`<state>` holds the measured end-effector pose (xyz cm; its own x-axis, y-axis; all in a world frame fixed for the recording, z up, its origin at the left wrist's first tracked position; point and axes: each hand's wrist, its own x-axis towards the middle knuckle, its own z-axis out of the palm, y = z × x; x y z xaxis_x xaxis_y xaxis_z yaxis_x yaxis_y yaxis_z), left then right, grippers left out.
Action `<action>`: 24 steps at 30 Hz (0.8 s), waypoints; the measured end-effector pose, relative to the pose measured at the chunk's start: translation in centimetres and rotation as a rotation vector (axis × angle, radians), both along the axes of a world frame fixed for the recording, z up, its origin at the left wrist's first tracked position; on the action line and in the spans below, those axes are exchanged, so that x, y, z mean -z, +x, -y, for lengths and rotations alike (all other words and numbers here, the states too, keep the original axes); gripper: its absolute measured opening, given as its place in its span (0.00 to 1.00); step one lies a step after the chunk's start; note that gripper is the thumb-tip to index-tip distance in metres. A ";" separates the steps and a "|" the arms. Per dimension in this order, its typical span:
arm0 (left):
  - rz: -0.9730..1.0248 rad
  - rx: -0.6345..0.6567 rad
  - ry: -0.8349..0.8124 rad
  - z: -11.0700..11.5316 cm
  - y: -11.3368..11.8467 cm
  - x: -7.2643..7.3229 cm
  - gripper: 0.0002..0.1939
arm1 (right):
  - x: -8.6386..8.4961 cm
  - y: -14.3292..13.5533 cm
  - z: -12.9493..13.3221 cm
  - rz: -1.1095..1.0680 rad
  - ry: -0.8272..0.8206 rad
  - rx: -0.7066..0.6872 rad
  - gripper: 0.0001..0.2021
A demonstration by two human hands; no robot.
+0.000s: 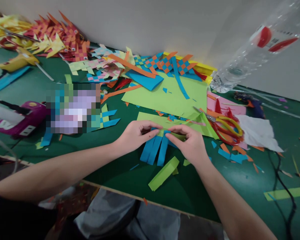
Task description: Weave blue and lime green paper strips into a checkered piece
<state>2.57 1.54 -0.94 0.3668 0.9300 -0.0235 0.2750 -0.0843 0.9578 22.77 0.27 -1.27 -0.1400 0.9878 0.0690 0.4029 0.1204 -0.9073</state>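
Both hands pinch a small piece of woven paper strips (153,146), blue and light green, just above the green table. My left hand (137,135) grips its upper left edge between thumb and fingers. On the other side, my right hand (188,138) is closed on its upper right part. Several blue strip ends hang down toward me. Part of the weave is hidden behind my fingers. Nearer to me lies a folded light green paper strip (163,173). Behind my hands is a large light green paper sheet (170,96).
Scissors (225,125) with red and yellow handles lie right of my hands, beside a white tissue (258,131). A clear plastic bottle (252,50) is at the upper right. Left are a yellow glue gun (18,61) and a purple power strip (25,118). Woven paper fish (62,36) are heaped behind.
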 end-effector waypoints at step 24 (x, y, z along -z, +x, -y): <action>0.179 -0.062 -0.234 -0.2 0.1 0.4 0.13 | 0.4 0.3 -0.3 -0.176 -0.079 0.105 0.12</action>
